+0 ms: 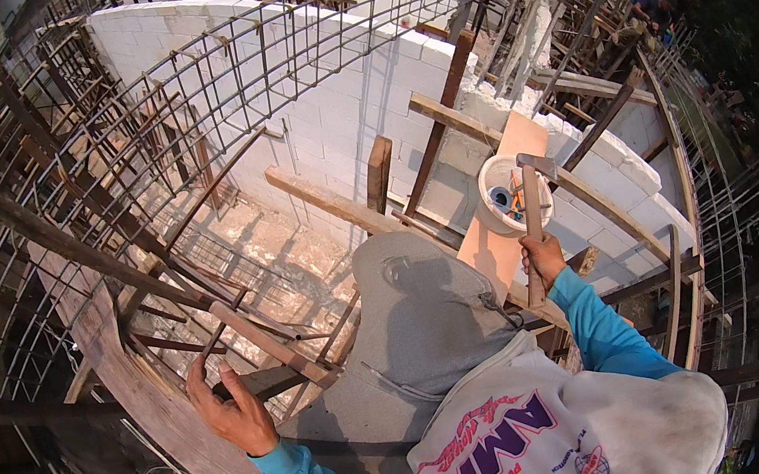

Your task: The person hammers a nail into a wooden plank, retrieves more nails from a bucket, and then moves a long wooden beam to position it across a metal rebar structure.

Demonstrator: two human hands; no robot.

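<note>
The left hand (227, 408) is stretched out low to the left on a blue-sleeved forearm, and its fingers are closed around a thin steel bar (214, 337) of the rebar cage (178, 110), just above the curved wooden formwork board (140, 397). The right hand (542, 258) is raised with the elbow bent and is clenched around the wooden handle of a hammer (532, 211), which is held upright with its head at the rim of a white bucket (491, 180). The bucket is set on a plywood board (500, 237) leaned against the white block wall (329, 115); small tools with orange and blue grips are seen inside it. A pale garment with pink and purple lettering is seen at the lower edge.
</note>
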